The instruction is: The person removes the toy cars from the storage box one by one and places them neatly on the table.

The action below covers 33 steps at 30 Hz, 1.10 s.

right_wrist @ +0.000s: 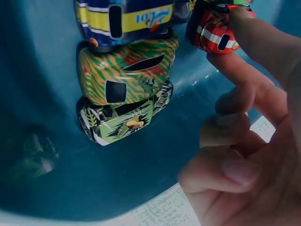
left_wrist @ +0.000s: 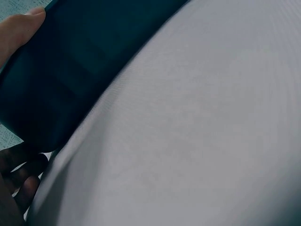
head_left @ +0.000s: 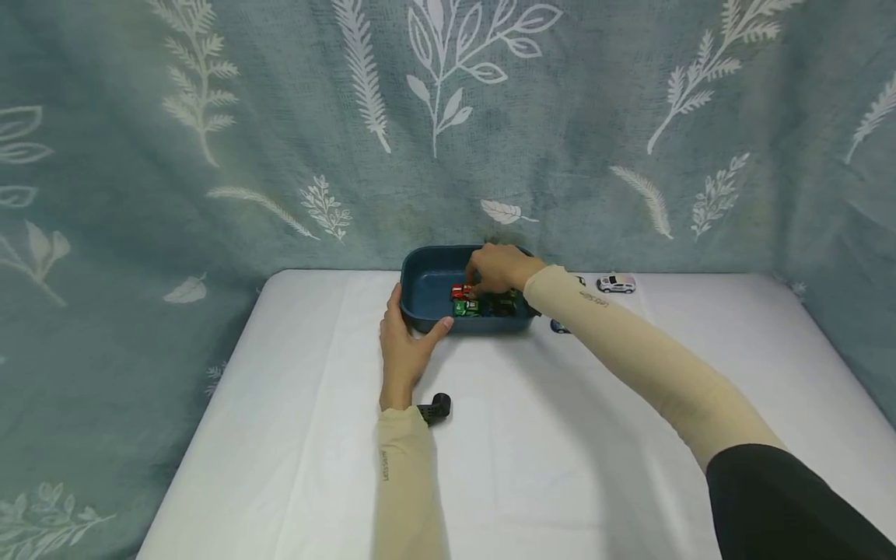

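Observation:
My left hand grips the near left corner of a dark blue plastic bin, thumb on the front wall and fingers along the left side. In the left wrist view the thumb lies at the bin's rim. My right hand reaches into the bin and pinches a red toy car with a white stripe between thumb and forefinger. A green toy car sits just in front of it. Beside these stand a blue-and-yellow car, an orange-and-green striped car and a green-black car.
On the white-covered table, right of the bin, lie a white toy car and a blue toy car, partly hidden by the right sleeve. A leaf-patterned curtain hangs close behind the bin. A black camera mount juts from the left wrist.

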Tool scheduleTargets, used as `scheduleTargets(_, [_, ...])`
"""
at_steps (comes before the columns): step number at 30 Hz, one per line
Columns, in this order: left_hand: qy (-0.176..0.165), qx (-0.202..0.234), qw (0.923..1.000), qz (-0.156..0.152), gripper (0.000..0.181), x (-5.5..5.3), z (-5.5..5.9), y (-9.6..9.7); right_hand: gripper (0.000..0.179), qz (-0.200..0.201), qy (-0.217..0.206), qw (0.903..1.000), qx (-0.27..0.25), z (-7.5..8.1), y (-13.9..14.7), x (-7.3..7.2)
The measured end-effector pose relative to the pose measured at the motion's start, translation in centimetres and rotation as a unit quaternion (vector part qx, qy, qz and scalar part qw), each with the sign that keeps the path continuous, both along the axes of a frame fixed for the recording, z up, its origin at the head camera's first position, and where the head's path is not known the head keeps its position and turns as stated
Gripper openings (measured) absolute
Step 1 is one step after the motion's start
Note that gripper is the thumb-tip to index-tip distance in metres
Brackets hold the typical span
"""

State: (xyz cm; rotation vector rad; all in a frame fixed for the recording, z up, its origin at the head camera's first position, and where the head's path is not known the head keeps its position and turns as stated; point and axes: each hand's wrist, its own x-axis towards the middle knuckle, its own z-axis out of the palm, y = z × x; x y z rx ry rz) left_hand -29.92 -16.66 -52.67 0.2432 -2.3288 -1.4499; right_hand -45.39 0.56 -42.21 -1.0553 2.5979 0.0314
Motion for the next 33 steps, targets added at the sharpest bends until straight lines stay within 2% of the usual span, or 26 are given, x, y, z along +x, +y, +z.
scheduleTargets(8, [-0.006,0.01,0.9999,0.001,0.105,0.16,0.08,0.22,0.035,0.002,0.01,0.9999,0.003,-0.22,-0.1,0.27])
scheduleTargets(14, [-0.014,0.007,0.9999,0.0,0.106,0.23,0.07,0.3,0.035,-0.004,0.002,1.0,0.008,-0.4,-0.22,0.46])
scheduleTargets(21, [0.001,0.01,0.9999,0.0,0.105,0.15,0.1,0.07,0.037,0.002,0.003,0.9999,0.01,-0.38,-0.52,0.68])
scheduleTargets(33, [0.0,0.009,1.0,-0.002,0.105,0.13,0.09,-0.01,0.037,0.003,0.003,1.0,0.008,-0.37,-0.52,0.84])
